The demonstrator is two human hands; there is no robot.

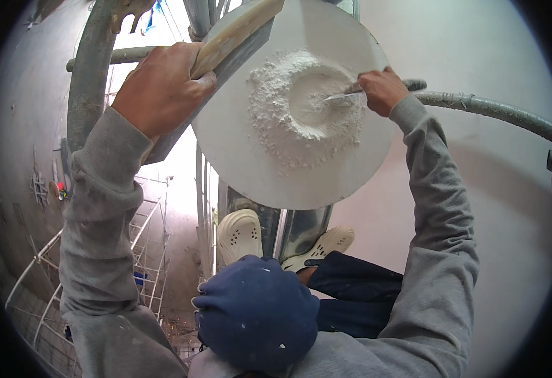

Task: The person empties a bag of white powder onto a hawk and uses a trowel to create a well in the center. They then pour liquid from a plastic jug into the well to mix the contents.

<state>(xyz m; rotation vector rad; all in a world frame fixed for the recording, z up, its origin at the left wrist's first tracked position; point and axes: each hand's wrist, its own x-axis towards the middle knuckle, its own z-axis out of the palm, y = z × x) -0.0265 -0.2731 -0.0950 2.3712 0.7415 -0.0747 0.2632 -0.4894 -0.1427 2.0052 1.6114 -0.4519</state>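
Observation:
My left hand (162, 87) grips a long wooden-backed plastering tool (235, 38) with a flat grey blade. The tool slants over the left rim of a round white board (276, 189). On the board lies a ring of white powder (268, 108), lumpy at its outer edge, around a smoother hollow (311, 101). My right hand (382, 92) is closed around the handle of a small trowel or putty knife (344, 96). Its blade reaches into the right side of the hollow. Whether liquid lies there, I cannot tell.
Scaffold tubes (89, 75) stand at left; another pipe (488, 111) runs right. Cream clogs (240, 236) stand by the metal scaffold deck (304, 227). White scaffold frames (150, 250) appear far below. A pale wall (502, 227) rises at right. A blue cap (257, 312) blocks the lower middle.

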